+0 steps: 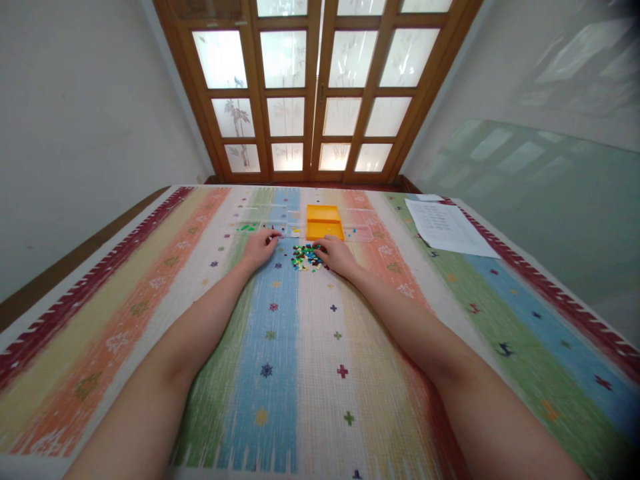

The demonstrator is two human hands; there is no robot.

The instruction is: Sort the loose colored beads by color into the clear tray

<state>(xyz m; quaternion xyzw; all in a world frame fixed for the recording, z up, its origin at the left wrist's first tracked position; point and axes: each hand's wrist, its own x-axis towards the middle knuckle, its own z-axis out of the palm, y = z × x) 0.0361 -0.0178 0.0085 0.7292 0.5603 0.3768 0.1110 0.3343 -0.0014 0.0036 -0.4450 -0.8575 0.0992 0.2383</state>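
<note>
Right hand (pixel 335 255) seemingly at pile (pixel 304 257) edge, open tablecloth (pixel 315 340) nearer.

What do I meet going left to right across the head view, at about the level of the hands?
Left hand → pile of small colored pieces → right hand → printed white sheet.

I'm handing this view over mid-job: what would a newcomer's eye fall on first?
Probably the bright orange box toward the table's far side, with a pile of small multicolored pieces just nearer, between the left hand and right hand. Next, the boldly striped tablecloth spread beneath them, and the wooden doors with glowing panes beyond the table.
</note>
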